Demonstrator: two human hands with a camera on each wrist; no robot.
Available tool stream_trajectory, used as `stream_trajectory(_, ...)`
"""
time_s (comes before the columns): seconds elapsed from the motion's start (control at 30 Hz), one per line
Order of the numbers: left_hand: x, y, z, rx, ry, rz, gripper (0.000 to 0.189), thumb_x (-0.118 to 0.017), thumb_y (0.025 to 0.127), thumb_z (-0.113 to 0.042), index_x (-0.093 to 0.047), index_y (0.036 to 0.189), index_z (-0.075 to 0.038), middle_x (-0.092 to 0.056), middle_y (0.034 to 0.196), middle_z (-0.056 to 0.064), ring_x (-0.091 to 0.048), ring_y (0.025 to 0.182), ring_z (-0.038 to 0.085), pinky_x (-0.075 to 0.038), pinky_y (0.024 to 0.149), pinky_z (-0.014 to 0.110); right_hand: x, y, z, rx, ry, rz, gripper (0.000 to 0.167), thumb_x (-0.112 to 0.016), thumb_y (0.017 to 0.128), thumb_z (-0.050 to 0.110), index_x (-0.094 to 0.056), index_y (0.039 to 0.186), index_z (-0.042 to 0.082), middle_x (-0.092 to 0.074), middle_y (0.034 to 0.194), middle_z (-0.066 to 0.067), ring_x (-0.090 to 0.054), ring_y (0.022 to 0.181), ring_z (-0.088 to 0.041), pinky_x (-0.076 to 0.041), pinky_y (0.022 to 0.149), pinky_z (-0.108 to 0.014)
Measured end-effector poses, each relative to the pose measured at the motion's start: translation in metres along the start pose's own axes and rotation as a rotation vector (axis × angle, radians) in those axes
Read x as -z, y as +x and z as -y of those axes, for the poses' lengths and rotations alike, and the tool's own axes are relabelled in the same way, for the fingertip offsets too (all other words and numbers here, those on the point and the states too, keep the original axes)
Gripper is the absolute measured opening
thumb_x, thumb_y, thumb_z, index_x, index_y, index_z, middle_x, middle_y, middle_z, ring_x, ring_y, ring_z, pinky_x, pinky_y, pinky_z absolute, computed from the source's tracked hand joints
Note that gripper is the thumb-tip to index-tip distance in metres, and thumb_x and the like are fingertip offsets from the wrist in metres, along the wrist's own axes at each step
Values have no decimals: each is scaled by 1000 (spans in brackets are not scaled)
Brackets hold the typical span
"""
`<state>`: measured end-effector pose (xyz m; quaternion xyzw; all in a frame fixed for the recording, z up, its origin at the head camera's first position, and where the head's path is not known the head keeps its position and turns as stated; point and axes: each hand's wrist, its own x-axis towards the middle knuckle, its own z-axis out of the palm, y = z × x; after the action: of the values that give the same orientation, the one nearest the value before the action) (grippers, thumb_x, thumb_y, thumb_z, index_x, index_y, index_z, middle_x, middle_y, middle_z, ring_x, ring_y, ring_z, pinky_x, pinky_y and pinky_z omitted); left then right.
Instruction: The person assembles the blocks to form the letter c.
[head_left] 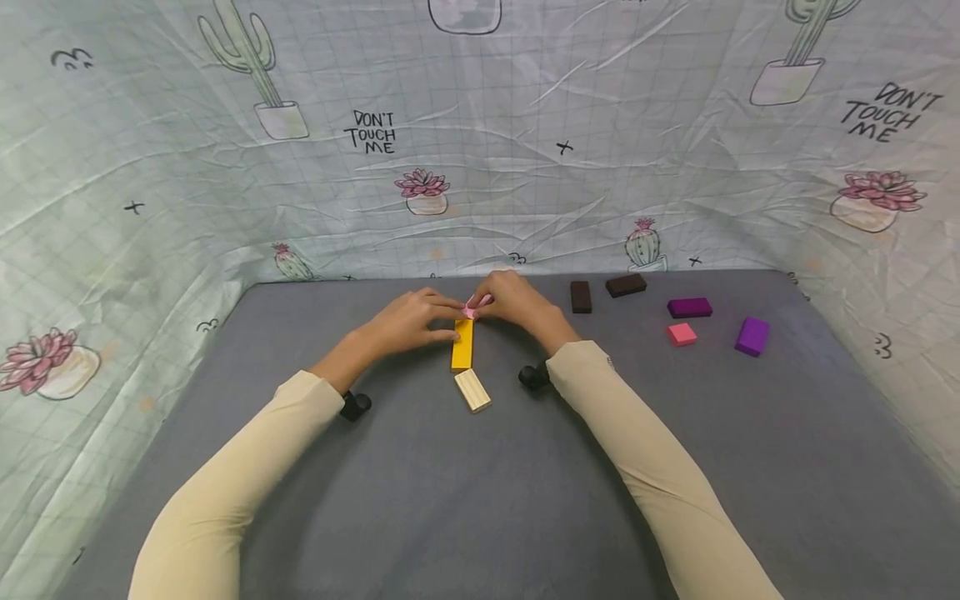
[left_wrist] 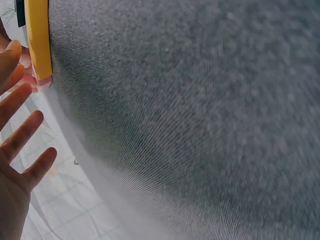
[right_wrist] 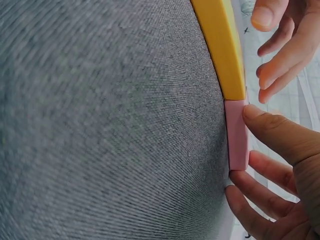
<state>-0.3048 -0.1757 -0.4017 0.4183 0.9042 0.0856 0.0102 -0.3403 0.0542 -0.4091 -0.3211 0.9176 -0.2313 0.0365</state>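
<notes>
While both hands meet near the far edge of the grey mat [head_left: 420, 500], at about its middle, the right hand [head_left: 517, 304] pinches a small pink block [head_left: 472, 308] between thumb and fingertips and holds it end to end against the far end of a yellow block [head_left: 462, 343]. The right wrist view shows the two touching, the pink block [right_wrist: 236, 135] butted to the yellow block [right_wrist: 222, 47] with the thumb on its side. The left hand [head_left: 408, 321] lies with fingers straight and apart, its fingertips resting beside the yellow block and gripping nothing. A pale wooden block [head_left: 472, 390] sits just nearer the person, close to the yellow block's near end but slightly askew. Toward the far right corner lie two brown blocks [head_left: 602, 292], two purple blocks [head_left: 720, 321] and another pink block [head_left: 682, 334], well apart from the hands.

The risk, as I judge it, is in the joint: a sideways nudge from the thumb as it lets go could skew the pink piece, and pressure from the left fingertips could slide the yellow block out of line on the cloth.
</notes>
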Motion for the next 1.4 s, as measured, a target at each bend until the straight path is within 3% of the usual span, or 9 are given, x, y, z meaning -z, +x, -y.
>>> stream_trajectory(0.27, -6, 1, 5, -8, -2, 18, 43, -72, 95, -42, -71, 132, -21, -63, 141, 2, -55, 123, 28, -47, 100, 49, -2, 1, 1, -10, -15, -7, 22, -80, 90, 23, -81, 108, 11, -77, 105, -3, -69, 96, -17, -55, 86, -34)
stream_trajectory(0.77, -6, 1, 8, -59, 22, 41, 38, -69, 97, -39, -73, 128, -19, -60, 145, -1, -54, 123, 27, -48, 96, 48, -3, 2, 2, -29, -23, -12, 19, -80, 90, 24, -82, 104, 12, -76, 103, -4, -69, 95, -17, -55, 83, -32)
stream_trajectory(1.4, -5, 5, 7, -48, 12, 40, 39, -71, 95, -41, -74, 128, -20, -61, 143, -2, -54, 123, 27, -49, 96, 48, 0, 0, 2, -21, -37, 7, 20, -81, 89, 23, -82, 105, 11, -76, 103, -3, -69, 95, -18, -55, 84, -32)
